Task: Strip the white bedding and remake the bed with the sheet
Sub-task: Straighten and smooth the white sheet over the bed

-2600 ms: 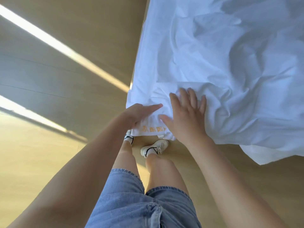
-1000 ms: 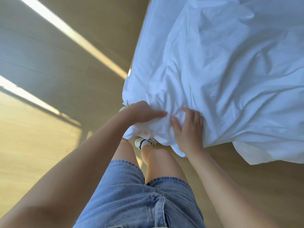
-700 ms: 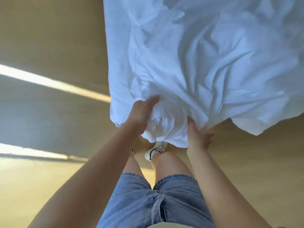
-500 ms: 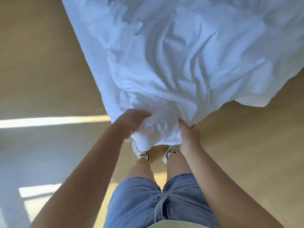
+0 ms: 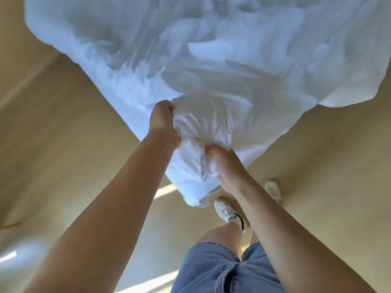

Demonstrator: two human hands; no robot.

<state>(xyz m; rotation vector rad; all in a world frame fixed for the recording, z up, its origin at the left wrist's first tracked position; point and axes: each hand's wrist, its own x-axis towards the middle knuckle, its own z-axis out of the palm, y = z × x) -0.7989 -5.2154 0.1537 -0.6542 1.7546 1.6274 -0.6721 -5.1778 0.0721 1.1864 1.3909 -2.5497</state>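
From the head view, both fists are full of cloth. The left hand has its fingers curled tight into the side of a fat bunch of the white bedding, and the right hand grips just below and beside it, fingers buried in the folds so only the knuckles and thumb show. A couple of seconds back those same hands lay flat on the corner of the cover; now that corner is wadded into a ball, with a loose tail hanging down between the forearms toward the white sneakers. The rest of the bedding fans out from the grip across the top of the frame, blurred with motion and dragged off its earlier neat edge, with tan wooden floor showing on either side. The feet have spread apart too, under the denim shorts. I'd say the stripping is properly under way: the cover is coming away as one mass. The bed itself can't be made out under it, so how much is free is unclear.
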